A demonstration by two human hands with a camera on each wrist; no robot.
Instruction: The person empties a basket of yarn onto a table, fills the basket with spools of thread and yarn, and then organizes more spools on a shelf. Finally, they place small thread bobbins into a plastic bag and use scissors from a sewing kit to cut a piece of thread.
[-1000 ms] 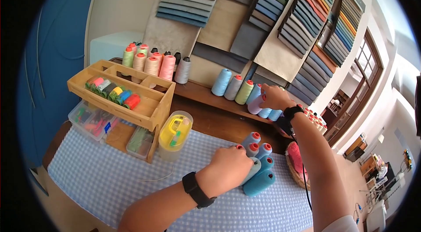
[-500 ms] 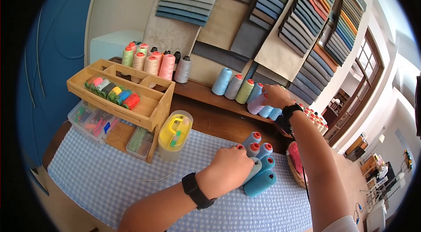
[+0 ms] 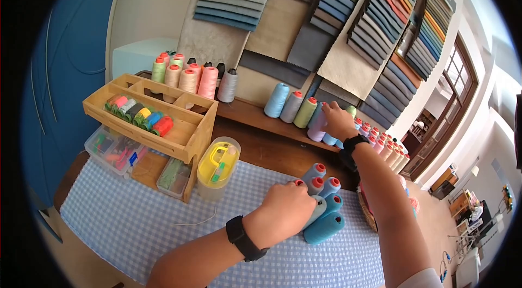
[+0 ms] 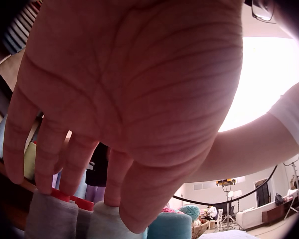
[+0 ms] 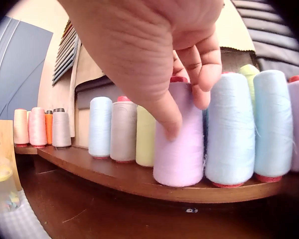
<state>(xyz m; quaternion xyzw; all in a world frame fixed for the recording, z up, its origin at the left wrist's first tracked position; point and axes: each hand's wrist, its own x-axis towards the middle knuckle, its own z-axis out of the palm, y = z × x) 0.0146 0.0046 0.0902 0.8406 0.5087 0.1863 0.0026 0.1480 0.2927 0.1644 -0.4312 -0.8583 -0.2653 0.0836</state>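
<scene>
On the wooden shelf, a lilac cone spool (image 5: 179, 154) stands upright, my right hand (image 3: 340, 123) pinching its upper part, thumb in front and fingers around the top in the right wrist view. Beside it are light blue spools (image 5: 230, 129) and a lime spool (image 5: 145, 137). My left hand (image 3: 284, 207) is over a cluster of spools on the checked cloth, its thumb and fingers around the top of a pale grey-green spool (image 4: 109, 224). Other fingertips touch a grey spool (image 4: 52, 219). Teal spools (image 3: 324, 228) and blue-grey spools (image 3: 314, 172) stand close by.
A wooden organizer (image 3: 204, 133) with small colored spools is on the left, with a yellow-lidded container (image 3: 216, 171) beside it. A basket (image 3: 367, 209) of yarn lies behind my right forearm. Fabric samples (image 3: 261, 8) hang above the shelf (image 3: 255, 118).
My right hand and forearm have shifted slightly left, with the hand still at the lilac spool; more spools show at the right end of the shelf. My left hand stays at the cluster.
</scene>
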